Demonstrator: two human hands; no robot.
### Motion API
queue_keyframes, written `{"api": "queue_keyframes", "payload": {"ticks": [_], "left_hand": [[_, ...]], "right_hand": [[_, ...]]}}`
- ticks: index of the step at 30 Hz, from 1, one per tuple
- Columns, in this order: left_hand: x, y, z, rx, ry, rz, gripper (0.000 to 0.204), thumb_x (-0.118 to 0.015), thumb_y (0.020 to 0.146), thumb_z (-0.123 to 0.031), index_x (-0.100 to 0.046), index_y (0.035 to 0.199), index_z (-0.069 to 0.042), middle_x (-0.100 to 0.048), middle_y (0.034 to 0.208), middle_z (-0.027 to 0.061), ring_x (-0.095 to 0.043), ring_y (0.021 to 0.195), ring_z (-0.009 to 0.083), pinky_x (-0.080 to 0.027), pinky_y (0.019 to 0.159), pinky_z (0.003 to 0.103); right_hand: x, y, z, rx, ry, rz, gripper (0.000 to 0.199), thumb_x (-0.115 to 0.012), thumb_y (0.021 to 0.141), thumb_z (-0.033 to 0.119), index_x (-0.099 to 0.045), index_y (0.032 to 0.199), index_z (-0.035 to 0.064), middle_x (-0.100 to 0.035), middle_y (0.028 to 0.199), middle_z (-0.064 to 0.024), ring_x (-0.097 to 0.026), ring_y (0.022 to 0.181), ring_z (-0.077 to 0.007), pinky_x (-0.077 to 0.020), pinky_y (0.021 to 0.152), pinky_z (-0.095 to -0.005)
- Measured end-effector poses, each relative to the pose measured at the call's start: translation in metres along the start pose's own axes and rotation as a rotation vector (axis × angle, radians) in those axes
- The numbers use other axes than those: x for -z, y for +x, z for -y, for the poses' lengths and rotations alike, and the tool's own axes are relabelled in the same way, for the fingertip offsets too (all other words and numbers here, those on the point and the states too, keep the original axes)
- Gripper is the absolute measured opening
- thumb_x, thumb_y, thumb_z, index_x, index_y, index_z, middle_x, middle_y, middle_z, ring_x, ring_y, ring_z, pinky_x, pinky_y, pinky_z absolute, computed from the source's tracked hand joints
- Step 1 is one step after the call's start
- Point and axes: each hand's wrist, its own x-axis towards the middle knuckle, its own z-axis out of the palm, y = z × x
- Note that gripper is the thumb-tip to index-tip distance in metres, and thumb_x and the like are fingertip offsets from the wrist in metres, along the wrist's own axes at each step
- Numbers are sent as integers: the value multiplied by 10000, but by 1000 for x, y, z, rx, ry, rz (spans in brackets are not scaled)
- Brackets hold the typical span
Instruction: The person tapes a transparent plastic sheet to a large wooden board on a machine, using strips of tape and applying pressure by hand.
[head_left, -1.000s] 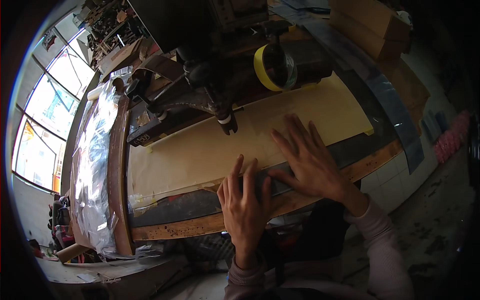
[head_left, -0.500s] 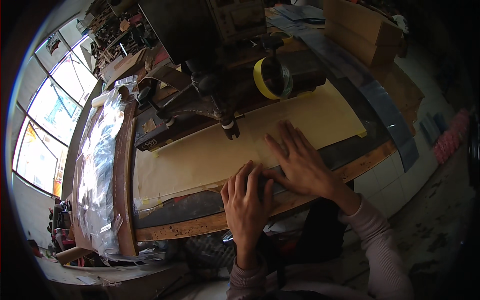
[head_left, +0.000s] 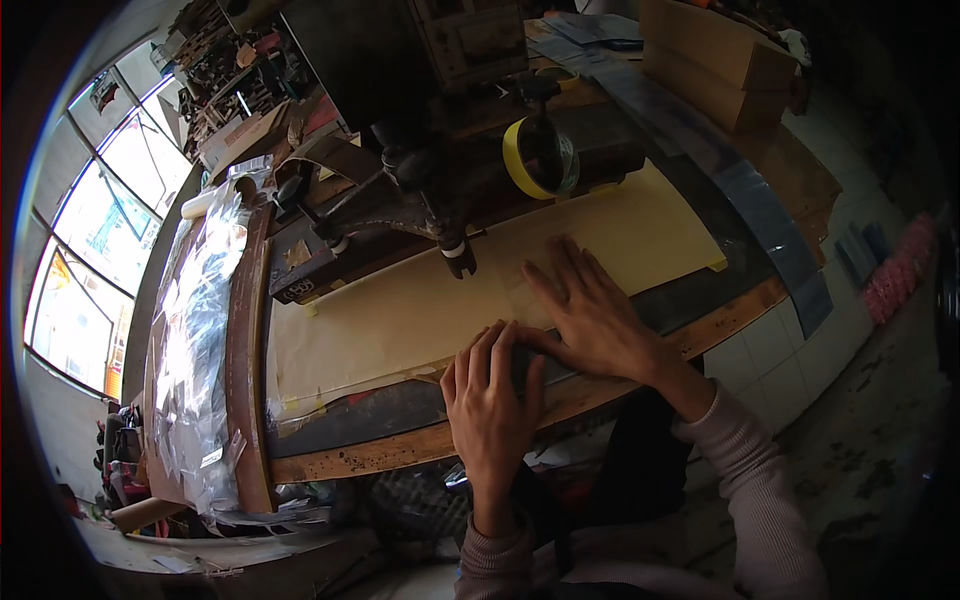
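Observation:
A long cream sheet (head_left: 400, 330) lies flat across the dark bench top. My right hand (head_left: 595, 320) rests palm down on its middle, fingers stretched toward the far side. Beside it, my left hand (head_left: 488, 385) lies over the sheet's near edge, its fingers extended and slightly bent, with its fingertips close to the right thumb. Neither hand shows anything gripped, though what is under the palms is hidden. Just beyond the fingers, the dark forked foot (head_left: 460, 262) of a machine hangs over the sheet.
A yellow-edged roll of clear tape (head_left: 525, 165) stands behind the sheet, near a dark bar (head_left: 310, 275). Clear plastic bags (head_left: 200, 350) cover the left side. Cardboard boxes (head_left: 710, 65) sit at the far right, near a bluish plastic strip (head_left: 745, 180). A wooden edge (head_left: 370, 455) borders the bench.
My right hand has slid very slightly left on the sheet. My left hand stays nearly where it was, its fingers a little closer together.

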Motion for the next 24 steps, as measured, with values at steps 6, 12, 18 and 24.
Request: {"api": "queue_keyframes", "payload": {"ticks": [6, 12, 18, 24], "left_hand": [[0, 0, 1, -7, -7, -3, 386, -640, 837, -241, -579, 1179, -73, -605, 1164, 94, -555, 1117, 267, -382, 975, 401], [1, 0, 2, -18, 21, 21, 408, -630, 860, -274, -565, 1202, -62, -596, 1171, 94, -543, 1126, 252, -379, 979, 395], [0, -1, 1, -2, 1, 7, 420, -630, 847, -258, -560, 1220, -77, -600, 1173, 95, -547, 1124, 282, -387, 966, 407], [-1, -1, 3, -12, 2, 1, 431, -628, 849, -260, -555, 1233, -80, -598, 1177, 93, -546, 1123, 285, -389, 963, 411]], "right_hand": [[-5, 2, -2, 20, -7, -59, 782, -467, 876, 599, -412, 1343, -26, -331, 1348, -391, -344, 1275, -508, -284, 1078, -513], [-6, 3, -3, 34, -11, -75, 787, -473, 868, 600, -436, 1324, -40, -347, 1333, -402, -368, 1260, -508, -291, 1073, -503], [-12, 7, -6, 41, -23, -86, 788, -483, 862, 595, -428, 1327, -38, -357, 1327, -400, -367, 1263, -504, -282, 1079, -496], [-10, 10, -7, 32, -2, -59, 785, -491, 859, 593, -422, 1334, -28, -361, 1317, -409, -367, 1262, -505, -279, 1079, -503]]}}
